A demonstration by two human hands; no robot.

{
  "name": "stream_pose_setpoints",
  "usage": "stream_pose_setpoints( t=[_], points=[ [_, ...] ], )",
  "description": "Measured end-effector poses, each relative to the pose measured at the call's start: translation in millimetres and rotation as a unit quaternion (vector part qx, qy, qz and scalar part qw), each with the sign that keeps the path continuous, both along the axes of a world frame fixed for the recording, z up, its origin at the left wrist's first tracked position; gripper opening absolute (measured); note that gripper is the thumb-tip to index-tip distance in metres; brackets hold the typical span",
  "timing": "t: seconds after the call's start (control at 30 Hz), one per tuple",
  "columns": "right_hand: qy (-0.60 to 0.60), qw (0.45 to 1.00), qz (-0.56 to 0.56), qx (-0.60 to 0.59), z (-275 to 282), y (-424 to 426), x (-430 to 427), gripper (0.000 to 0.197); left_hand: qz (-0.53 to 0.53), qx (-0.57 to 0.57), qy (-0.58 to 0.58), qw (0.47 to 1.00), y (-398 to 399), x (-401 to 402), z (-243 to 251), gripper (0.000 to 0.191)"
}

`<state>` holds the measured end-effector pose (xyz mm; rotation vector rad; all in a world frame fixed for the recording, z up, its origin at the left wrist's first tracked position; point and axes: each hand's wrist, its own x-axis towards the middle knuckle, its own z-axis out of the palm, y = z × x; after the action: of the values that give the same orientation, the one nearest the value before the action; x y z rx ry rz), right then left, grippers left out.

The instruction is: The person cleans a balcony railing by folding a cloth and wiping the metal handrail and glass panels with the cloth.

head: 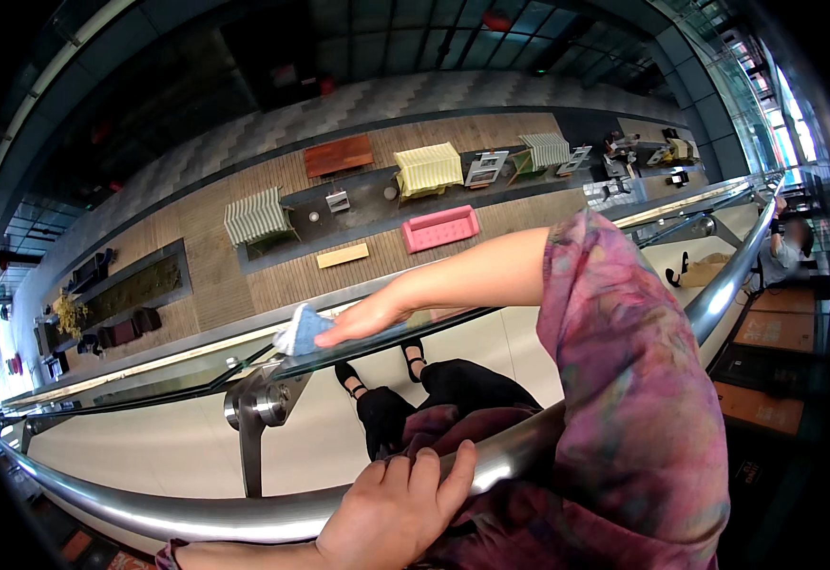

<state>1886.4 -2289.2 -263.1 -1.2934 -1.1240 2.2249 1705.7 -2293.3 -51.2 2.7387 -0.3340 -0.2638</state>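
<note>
My left hand [395, 507] is closed over the round stainless-steel handrail [244, 519], its fingers lying across the top of the tube. Beyond the rail my right arm reaches over the upper edge of a glass balustrade panel [404, 342]. In my right hand [366, 318] is a bunched blue-and-white cloth [303, 333], pressed at the glass near that edge. Whether the cloth lies on the far face or only on the edge, I cannot tell. A steel bracket [249, 420] with round clamps joins glass and rail just below the cloth.
Past the glass, a lower floor holds a pink sofa [442, 229], striped canopy stalls [429, 169], a light wooden bench [343, 256] and a brown-red table [338, 155]. My black shoes [412, 360] stand on pale tiles. A seated person [785, 249] is at far right.
</note>
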Motion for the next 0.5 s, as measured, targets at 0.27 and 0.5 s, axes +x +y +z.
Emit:
stream_pose_setpoints(
  t=[0.27, 0.5],
  points=[
    [-0.029, 0.999, 0.040, 0.012, -58, 0, -11, 0.069, -0.018, 0.006, 0.016, 1.000, 1, 1, 2, 0.047],
    [0.000, 0.999, 0.039, -0.012, -114, 43, -44, 0.064, -0.019, -0.002, 0.021, 1.000, 1, 1, 3, 0.048]
  ],
)
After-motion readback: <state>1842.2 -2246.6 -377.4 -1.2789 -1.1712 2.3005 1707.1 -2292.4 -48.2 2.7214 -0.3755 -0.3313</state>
